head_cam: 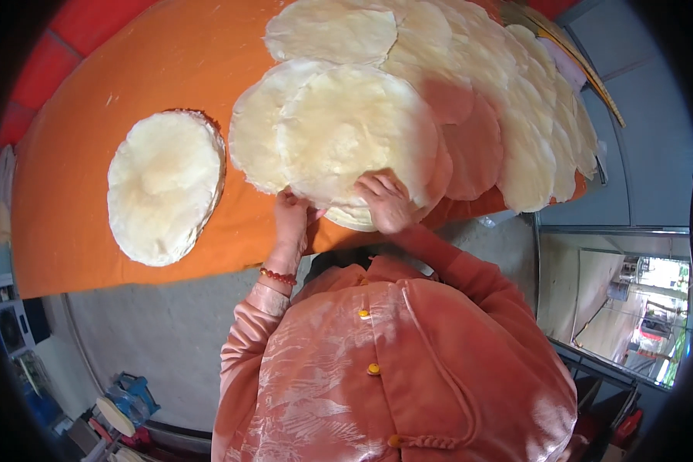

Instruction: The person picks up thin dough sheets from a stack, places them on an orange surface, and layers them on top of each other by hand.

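Note:
A large, pale, thin round sheet that looks like flatbread or dough (352, 130) lies before me, overlapping other round sheets. My left hand (291, 216), with a red bead bracelet at the wrist, pinches the near left edge of this sheet between thumb and fingers. On the sheet's near right part rests my right hand (386, 202), its fingers bent and its thumb hidden. Just below, between the hands, the edge of a lower round sheet (352, 219) shows. Left of my hands sits a separate stack of round sheets (163, 187).
An orange cloth (167, 63) covers the table. Many overlapping round sheets (468, 52) spread over its far right part. A long woven-looking strip (598, 86) lies at the right end, near grey panels (647, 138). A blue plastic object (133, 398) stands on the floor at lower left.

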A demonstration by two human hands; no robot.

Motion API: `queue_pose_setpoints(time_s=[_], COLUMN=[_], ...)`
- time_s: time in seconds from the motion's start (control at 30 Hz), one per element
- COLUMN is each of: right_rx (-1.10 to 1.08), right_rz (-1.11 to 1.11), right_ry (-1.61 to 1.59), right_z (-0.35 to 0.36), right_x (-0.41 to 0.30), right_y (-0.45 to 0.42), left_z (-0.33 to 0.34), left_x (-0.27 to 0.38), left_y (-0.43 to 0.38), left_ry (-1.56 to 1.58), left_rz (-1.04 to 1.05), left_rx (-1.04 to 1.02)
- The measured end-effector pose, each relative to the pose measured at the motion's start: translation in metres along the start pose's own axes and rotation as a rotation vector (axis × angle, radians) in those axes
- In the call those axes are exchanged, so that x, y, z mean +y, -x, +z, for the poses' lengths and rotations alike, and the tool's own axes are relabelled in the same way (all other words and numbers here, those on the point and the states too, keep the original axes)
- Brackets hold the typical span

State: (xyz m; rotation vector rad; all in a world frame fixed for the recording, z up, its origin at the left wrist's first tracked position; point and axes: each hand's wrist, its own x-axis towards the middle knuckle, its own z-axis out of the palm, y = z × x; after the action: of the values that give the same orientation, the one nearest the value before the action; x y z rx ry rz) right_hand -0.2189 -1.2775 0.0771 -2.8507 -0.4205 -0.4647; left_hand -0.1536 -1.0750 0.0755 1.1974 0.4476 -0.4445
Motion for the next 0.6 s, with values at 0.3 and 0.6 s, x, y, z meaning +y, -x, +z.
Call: queue_pose_setpoints(time_s=[0.3,0.6], right_rx=[-0.075,0.136], right_rz=[0.045,0.047], right_ry=[-0.142,-0.024], right_z=[0.0,-0.159], right_x=[0.036,0.015], right_y=[-0.023,-0.179], left_z=[0.012,-0.066], left_x=[0.022,0.02], left_y=[0.016,-0.008], left_ry=[0.3,0.227], left_rz=[-0.108,0.094], left_rx=[-0.139,0.21])
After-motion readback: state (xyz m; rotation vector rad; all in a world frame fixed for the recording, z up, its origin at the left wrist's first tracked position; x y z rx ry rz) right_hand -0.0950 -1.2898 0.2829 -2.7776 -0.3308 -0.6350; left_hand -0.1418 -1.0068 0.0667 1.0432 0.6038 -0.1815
